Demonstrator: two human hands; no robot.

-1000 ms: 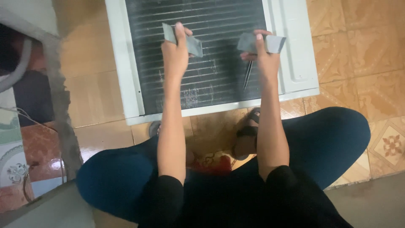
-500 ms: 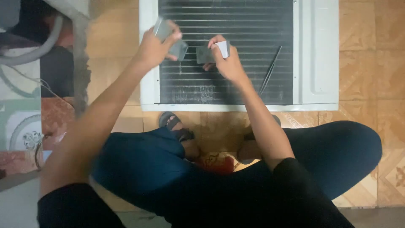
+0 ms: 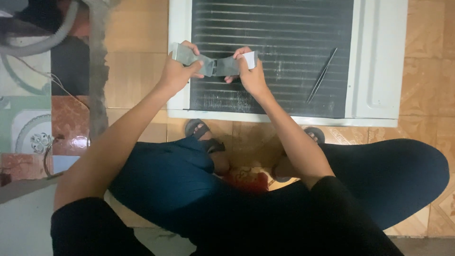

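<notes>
Two plates met end to end over coil.
L hand (image 3: 177, 71) grips plate (image 3: 189, 58), R hand (image 3: 251, 76) grips other plate (image 3: 235, 64); best keep edges aligned, clear of tweezers (image 3: 322, 75).

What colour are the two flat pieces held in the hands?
Grey; the two flat metal pieces show best in the head view.

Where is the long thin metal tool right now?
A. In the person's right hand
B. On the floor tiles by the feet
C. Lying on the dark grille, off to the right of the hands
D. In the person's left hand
C. The thin metal tool lies slanted on the dark finned grille, apart from both hands; the left hand and right hand each grip a grey metal piece instead.
</notes>
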